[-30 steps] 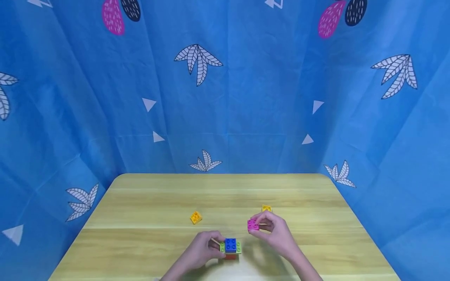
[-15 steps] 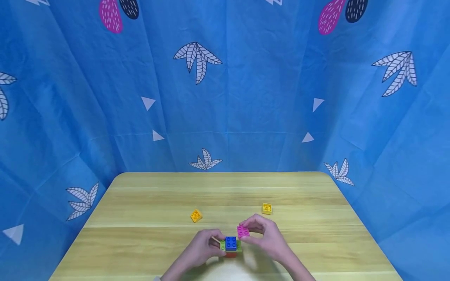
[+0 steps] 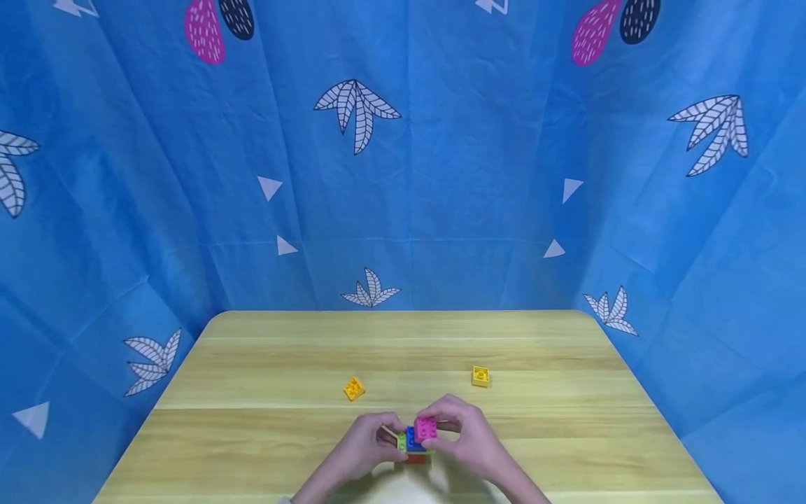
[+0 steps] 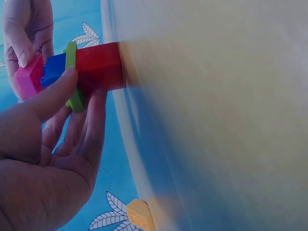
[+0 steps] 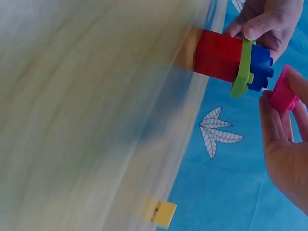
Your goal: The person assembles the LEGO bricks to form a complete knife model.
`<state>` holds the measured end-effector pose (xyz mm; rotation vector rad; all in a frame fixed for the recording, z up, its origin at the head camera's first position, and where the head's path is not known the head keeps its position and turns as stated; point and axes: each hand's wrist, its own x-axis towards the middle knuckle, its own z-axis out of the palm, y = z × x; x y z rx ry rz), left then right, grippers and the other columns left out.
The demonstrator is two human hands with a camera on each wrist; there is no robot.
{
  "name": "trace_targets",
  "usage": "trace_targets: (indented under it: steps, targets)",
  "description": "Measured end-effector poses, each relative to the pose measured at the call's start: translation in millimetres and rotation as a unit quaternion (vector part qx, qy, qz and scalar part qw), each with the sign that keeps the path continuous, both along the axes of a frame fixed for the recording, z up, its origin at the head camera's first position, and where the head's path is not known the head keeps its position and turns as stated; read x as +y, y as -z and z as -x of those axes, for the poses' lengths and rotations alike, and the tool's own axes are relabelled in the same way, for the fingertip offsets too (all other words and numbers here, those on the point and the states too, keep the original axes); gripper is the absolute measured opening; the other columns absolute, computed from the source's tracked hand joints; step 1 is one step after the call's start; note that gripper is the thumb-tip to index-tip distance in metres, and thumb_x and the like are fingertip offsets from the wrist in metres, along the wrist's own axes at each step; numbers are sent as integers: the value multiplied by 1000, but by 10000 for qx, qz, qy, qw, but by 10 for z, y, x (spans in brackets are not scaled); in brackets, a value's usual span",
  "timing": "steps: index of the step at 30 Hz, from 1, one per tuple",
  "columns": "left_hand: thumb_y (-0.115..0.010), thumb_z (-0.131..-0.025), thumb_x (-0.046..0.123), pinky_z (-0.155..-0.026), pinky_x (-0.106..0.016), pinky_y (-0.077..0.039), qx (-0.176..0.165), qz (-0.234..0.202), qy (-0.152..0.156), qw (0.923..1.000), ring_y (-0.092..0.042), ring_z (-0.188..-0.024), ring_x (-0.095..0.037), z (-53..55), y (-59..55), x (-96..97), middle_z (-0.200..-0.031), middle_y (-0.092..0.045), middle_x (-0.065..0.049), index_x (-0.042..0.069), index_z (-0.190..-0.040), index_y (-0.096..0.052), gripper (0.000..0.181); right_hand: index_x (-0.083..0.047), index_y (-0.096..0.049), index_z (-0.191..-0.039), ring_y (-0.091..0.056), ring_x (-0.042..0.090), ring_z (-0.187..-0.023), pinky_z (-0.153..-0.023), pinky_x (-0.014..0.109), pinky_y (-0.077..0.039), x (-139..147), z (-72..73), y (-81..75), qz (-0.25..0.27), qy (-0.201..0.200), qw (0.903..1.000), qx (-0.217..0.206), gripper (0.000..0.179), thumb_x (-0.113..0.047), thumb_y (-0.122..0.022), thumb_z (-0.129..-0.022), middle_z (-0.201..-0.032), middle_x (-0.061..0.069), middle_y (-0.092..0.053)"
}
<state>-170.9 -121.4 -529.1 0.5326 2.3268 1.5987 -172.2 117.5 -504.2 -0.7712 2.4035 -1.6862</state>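
Just above the blue 2x2 brick (image 5: 260, 67), and shifted a little to its right, the pink 2x2 brick (image 3: 425, 429) hangs with a slim gap below it, looking slightly tipped in the right wrist view. The right hand (image 3: 466, 442) pinches it between thumb and fingers, closed only to the brick's width; the left hand (image 3: 362, 446) is likewise part-closed, thumb and fingers gripping the lime-green plate (image 5: 243, 70) directly beneath the blue brick. Lower in the same column under the blue brick, the red block (image 5: 219, 56) stands upright on the wood-grain surface (image 3: 277, 350). The step in hand looks like seating pink on blue. To do it well, slide the pink brick left until its edges match the blue brick's, then level it so all 4 studs enter together. Fingertips are best held high, clear of the joint. Pressing straight down should beat pushing sideways, since the column is narrow and could tip; the left hand's hold should brace it. The yellow brick (image 3: 481, 376), beyond the blue brick to its right, is out of the way.
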Motion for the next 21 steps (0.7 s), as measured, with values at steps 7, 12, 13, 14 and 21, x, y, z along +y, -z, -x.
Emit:
trace_targets:
  steps: [7, 12, 13, 14, 21]
  targets:
    - [-85, -80, 5, -79, -18, -59, 38, 180, -30, 9998, -69, -88, -9, 9, -1, -9, -106, -74, -3, 11, -103, -74, 27, -7, -75, -116, -72, 14, -102, -94, 22, -59, -48, 0, 54, -188, 43, 9997, 141, 34, -9, -85, -83, -108, 1, -69]
    - [-85, -79, 5, -80, -17, -59, 20, 174, -51, 9998, -69, -88, -9, 4, -3, -16, -107, -74, -3, 11, -105, -74, 29, -7, -75, -115, -72, 13, -100, -95, 23, -59, -75, 6, 89, -292, 72, 9990, 338, 34, -10, -85, -83, -107, -1, -69]
    - [-85, -79, 4, -80, -17, -59, 12, 165, -55, 9998, -69, -88, -9, 5, -1, -17, -107, -74, -3, 11, -106, -74, 29, -8, -75, -115, -72, 12, -100, -95, 24, -59, -80, 7, 90, -319, 88, 9988, 357, 34, -10, -85, -83, -107, -2, -69]
    - [-85, -79, 4, -80, -18, -59, 13, 156, -55, 9999, -69, -88, -9, 6, 1, -18, -107, -74, -3, 10, -106, -74, 29, -8, -75, -115, -72, 12, -100, -95, 25, -60, -86, 7, 92, -345, 100, 9986, 381, 34, -10, -85, -83, -107, -2, -69]
    - [-85, -80, 5, -79, -19, -60, -6, 95, 12, 10000, -70, -87, -9, 17, 16, -15, -107, -74, -2, 13, -102, -75, 26, -8, -75, -116, -71, 11, -100, -95, 37, -62, -130, -8, 74, -483, 149, 9979, 406, 34, -13, -84, -84, -105, -5, -70]
